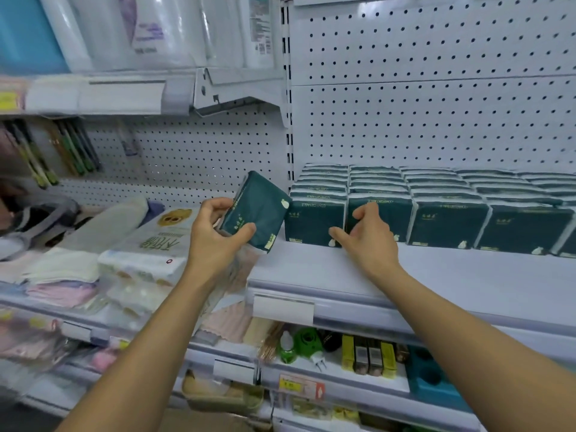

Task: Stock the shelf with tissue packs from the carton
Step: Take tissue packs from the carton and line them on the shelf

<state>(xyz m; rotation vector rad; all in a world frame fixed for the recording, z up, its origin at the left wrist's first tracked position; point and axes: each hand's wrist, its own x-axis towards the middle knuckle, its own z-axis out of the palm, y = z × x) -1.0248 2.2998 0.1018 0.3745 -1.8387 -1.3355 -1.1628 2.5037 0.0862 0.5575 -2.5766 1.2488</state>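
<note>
Pegboard back wall (436, 88): white and dotted with holes, rising above and behind both hands.
Shelf (436, 282): a pale board under the right hand, running off to that hand's right; a blank label holder sits on its front edge below and between the two hands.
Row of tissue packs (448, 213): dark green packs standing in files at the back of the shelf, starting right in front of the right hand and running off to its right, several deep toward the wall.
White wrapped bundles (146, 254): lying on the neighbouring shelf to the left of the left hand, with folded pink and white cloths beyond them.
Lower shelf goods (367, 353): small yellow and dark boxes and a green item, beneath the right forearm.
Left hand (215, 235): fingers and thumb curled round a single pack, gripping it by its lower left part.
Right hand (366, 235): fingers spread and loosely bent, holding nothing; fingertips touch the front faces of the two leftmost packs in the row, the heel just above the shelf.
Held tissue pack (258, 210): dark green, tilted, in the left hand, its upper right corner just beside the leftmost pack of the row and left of the right hand.
</note>
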